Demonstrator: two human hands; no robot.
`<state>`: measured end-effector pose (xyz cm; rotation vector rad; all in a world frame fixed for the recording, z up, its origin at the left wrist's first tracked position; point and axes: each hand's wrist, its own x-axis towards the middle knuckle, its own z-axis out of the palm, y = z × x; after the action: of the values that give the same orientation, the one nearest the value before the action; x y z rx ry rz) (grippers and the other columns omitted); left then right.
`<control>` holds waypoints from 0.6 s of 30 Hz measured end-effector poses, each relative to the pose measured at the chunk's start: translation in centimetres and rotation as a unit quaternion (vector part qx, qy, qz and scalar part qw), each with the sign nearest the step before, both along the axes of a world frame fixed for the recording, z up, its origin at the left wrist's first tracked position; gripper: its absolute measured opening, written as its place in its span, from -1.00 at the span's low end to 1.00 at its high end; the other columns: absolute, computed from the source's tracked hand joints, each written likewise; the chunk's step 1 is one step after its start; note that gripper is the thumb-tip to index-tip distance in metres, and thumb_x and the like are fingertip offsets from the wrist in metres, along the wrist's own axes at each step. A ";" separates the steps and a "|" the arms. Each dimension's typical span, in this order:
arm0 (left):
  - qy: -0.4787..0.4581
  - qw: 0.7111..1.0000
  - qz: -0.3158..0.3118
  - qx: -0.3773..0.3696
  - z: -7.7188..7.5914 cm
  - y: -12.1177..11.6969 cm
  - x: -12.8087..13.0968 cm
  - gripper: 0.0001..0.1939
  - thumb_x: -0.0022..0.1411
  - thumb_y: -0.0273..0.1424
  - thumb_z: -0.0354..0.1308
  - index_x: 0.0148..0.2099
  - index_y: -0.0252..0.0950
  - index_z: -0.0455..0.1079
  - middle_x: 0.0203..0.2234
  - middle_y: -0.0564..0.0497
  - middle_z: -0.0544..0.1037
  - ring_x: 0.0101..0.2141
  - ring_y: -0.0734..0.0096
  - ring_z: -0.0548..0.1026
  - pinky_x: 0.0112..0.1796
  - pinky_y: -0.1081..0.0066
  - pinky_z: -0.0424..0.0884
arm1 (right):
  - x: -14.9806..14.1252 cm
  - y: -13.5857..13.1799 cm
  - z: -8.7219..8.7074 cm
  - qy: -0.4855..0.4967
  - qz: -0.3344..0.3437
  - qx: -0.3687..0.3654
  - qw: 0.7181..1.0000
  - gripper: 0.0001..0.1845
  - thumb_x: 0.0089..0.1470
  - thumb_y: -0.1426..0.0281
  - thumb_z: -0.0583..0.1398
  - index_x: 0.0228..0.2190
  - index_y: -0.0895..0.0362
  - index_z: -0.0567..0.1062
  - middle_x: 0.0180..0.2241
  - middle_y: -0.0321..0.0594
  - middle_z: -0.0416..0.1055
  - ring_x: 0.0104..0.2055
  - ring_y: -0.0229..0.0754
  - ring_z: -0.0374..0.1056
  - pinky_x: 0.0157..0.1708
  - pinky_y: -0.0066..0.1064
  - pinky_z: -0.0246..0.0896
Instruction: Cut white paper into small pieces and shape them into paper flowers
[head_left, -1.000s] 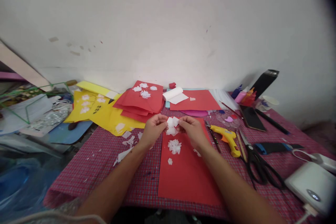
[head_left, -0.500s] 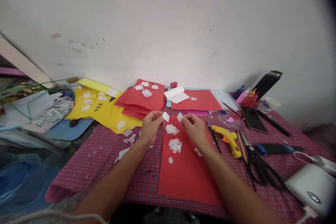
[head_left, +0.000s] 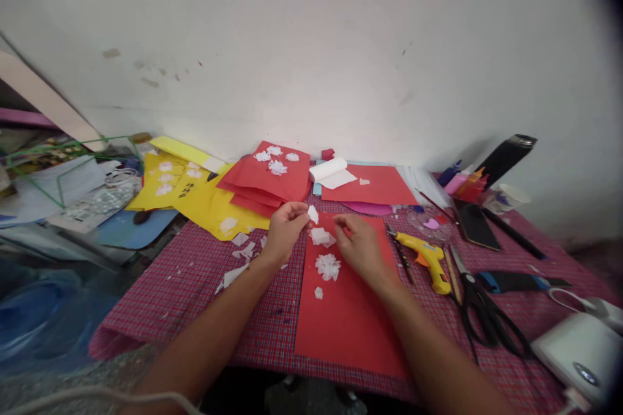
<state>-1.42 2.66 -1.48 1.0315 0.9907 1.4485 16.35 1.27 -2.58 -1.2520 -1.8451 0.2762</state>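
Note:
Between the thumb and fingers of my left hand (head_left: 283,230) is a small white paper piece (head_left: 313,213), held upright above the far end of a red paper sheet (head_left: 350,331). Across from it, my right hand (head_left: 359,246) hovers over the same sheet, its fingers curled, with a small gap at the tips and no paper visible there. Below the hands lies a little pile of white paper pieces (head_left: 321,237). Nearer me on the sheet are a ruffled white paper flower (head_left: 328,266) and a small white scrap (head_left: 318,293).
On the right lie a yellow glue gun (head_left: 422,256), black-handled scissors (head_left: 487,311), a blue-and-black cutter (head_left: 516,281) and a white device (head_left: 574,350). Red sheets with white flowers (head_left: 272,175), a white paper roll (head_left: 329,170) and yellow paper (head_left: 214,207) lie toward the wall. Paper scraps (head_left: 238,253) are at left.
The white piece that showed in my right fingers is no longer visible there. My left hand still holds its piece, now turned more edge-on. The view has shifted slightly.

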 end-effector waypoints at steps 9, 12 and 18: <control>0.071 0.994 -0.084 0.018 -0.2 -0.5 0.4 -0.77 0.06 -0.41 0.28 -0.20 -0.32 0.42 -0.41 0.03 0.55 -0.43 0.50 0.50 -0.33 0.47 0.41 | -1.1 -1.1 1.2 0.051 0.054 -0.025 0.997 -0.90 0.13 0.40 0.17 -0.29 0.09 0.48 -0.31 -0.18 0.49 -0.26 -0.13 0.38 -0.23 -0.34 0.25; 0.078 0.991 -0.108 0.028 -0.5 -0.6 0.5 -0.76 0.07 -0.39 0.28 -0.17 -0.32 0.42 -0.37 0.00 0.57 -0.38 0.47 0.51 -0.32 0.47 0.42 | -1.1 -1.1 1.1 0.039 0.062 -0.030 0.997 -0.89 0.17 0.39 0.15 -0.33 0.08 0.50 -0.34 -0.20 0.49 -0.28 -0.15 0.38 -0.24 -0.35 0.22; 0.075 0.988 -0.127 0.033 -0.5 -0.7 0.6 -0.73 0.10 -0.37 0.28 -0.14 -0.33 0.41 -0.37 -0.01 0.58 -0.42 0.48 0.52 -0.35 0.46 0.43 | -1.1 -0.9 0.8 0.055 0.057 -0.056 0.995 -0.86 0.15 0.40 0.15 -0.36 0.09 0.53 -0.38 -0.23 0.52 -0.33 -0.17 0.39 -0.28 -0.39 0.21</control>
<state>-0.86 1.98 -1.98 1.2817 0.8846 1.2138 15.28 0.33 -1.79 -1.1843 -1.8303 0.5084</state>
